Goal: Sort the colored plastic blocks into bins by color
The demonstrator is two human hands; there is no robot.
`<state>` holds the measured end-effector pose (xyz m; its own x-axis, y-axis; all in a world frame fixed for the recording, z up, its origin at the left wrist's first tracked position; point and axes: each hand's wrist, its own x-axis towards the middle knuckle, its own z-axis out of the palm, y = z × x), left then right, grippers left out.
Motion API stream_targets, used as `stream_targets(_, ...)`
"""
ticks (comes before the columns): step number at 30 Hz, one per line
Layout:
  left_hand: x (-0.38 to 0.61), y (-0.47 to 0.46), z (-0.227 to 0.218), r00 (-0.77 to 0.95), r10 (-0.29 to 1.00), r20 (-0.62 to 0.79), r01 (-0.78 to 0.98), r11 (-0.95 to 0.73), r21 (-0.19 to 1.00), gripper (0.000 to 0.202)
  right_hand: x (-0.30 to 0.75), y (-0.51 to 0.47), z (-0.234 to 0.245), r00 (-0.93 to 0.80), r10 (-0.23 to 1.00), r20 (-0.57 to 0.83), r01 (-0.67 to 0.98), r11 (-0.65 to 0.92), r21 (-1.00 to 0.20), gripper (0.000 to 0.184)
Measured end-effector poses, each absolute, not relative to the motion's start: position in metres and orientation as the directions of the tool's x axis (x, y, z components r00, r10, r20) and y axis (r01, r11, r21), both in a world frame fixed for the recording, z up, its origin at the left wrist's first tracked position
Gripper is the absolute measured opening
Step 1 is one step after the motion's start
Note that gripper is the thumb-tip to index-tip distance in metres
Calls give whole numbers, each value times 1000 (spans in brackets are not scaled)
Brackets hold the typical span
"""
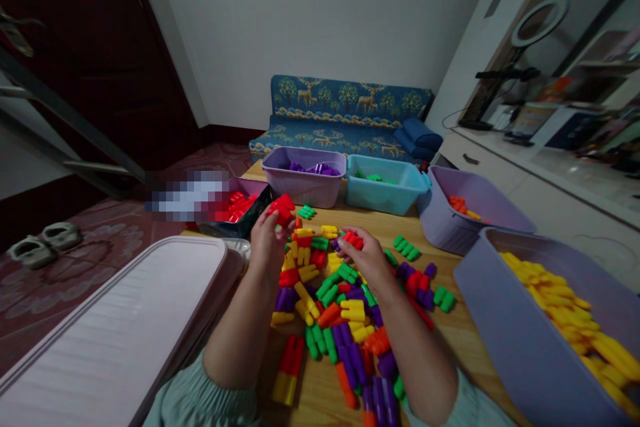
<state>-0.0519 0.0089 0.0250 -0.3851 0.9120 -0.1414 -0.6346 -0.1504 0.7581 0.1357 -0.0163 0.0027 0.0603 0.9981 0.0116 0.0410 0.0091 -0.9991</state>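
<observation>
My left hand (267,240) is closed around a red block (283,208), lifted over the far left edge of a pile of coloured plastic blocks (345,317) on a wooden table (453,340). My right hand (364,255) pinches another red block (353,239) just above the middle of the pile. The pile mixes red, yellow, green, purple and orange pieces. A dark bin of red blocks (240,208) stands just beyond my left hand.
A purple bin (305,177) with purple blocks, a teal bin (385,183) with green ones, a lilac bin (470,213) with orange ones and a lilac bin (545,333) of yellow ones ring the table. A pink lid (115,333) lies left. A blue sofa (345,117) stands behind.
</observation>
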Motion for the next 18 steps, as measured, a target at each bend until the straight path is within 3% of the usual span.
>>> stream_targets(4, -72, 12, 33, -578, 816, -15, -542, -370, 755, 20, 136, -16, 3, 71, 997, 4, 45, 1, -999, 48)
stream_targets(9, -92, 19, 33, -719, 686, 115, -369, -516, 773, 17, 135, -16, 3, 60, 998, -3, 42, -6, -999, 47)
stream_targets(15, -115, 16, 29, -828, 512, 228, 26, -371, 928, 9, 135, -13, -5, 66, 998, 10, 46, 7, -999, 47)
stream_targets(18, -121, 10, 27, -789, 542, 288, 108, -339, 935, 13, 134, -11, -10, 68, 997, 20, 38, 18, -999, 49)
